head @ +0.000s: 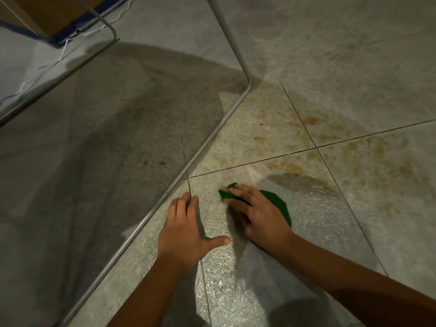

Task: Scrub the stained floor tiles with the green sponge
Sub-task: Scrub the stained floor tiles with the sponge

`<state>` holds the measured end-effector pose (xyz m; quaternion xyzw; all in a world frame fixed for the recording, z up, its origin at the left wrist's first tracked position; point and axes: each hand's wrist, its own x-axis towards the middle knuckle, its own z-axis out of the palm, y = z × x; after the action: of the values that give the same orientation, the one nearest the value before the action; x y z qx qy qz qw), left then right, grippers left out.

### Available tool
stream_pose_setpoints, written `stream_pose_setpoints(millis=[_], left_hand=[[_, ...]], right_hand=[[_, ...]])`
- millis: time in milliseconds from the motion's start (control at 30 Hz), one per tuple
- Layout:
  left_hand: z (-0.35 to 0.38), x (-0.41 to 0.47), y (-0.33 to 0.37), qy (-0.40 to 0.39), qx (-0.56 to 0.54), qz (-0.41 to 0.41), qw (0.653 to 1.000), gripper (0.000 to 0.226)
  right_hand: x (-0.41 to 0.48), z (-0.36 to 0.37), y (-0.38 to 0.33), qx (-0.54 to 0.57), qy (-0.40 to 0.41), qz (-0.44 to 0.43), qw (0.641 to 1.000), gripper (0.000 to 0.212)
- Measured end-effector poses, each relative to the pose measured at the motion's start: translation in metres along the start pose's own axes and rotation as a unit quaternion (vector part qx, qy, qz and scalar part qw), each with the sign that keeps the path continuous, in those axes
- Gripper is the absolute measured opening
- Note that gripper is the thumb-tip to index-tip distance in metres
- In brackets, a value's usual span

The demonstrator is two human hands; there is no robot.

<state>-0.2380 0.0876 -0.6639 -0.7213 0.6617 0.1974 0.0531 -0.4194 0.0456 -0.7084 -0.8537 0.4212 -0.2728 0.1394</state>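
My left hand (188, 230) lies flat on the floor tiles (354, 67), fingers spread and thumb out, just beside a thin metal frame (208, 142). My right hand (259, 215) presses the green sponge (279, 206) down with flat fingers. The tiles are grey, speckled and glossy near me. Brown stains (295, 167) lie just beyond the sponge.

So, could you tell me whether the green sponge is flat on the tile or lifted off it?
Flat on the tile: the right hand presses the green sponge down, its green edges showing beside the fingers.
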Motion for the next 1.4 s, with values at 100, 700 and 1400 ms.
stream_pose_setpoints(millis=[100, 700, 1400], left_hand=[[0.000, 0.000, 0.001, 0.002, -0.001, -0.001, 1.000, 0.123], [0.002, 0.001, -0.001, 0.014, -0.004, -0.002, 1.000, 0.124], [0.000, -0.001, 0.001, 0.016, -0.009, -0.002, 1.000, 0.122]], right_hand=[[0.026, 0.017, -0.003, 0.024, -0.024, -0.049, 0.998, 0.042], [0.061, 0.031, -0.004, -0.012, 0.029, -0.007, 0.999, 0.040], [0.052, 0.026, 0.008, 0.006, 0.056, 0.024, 0.998, 0.025]])
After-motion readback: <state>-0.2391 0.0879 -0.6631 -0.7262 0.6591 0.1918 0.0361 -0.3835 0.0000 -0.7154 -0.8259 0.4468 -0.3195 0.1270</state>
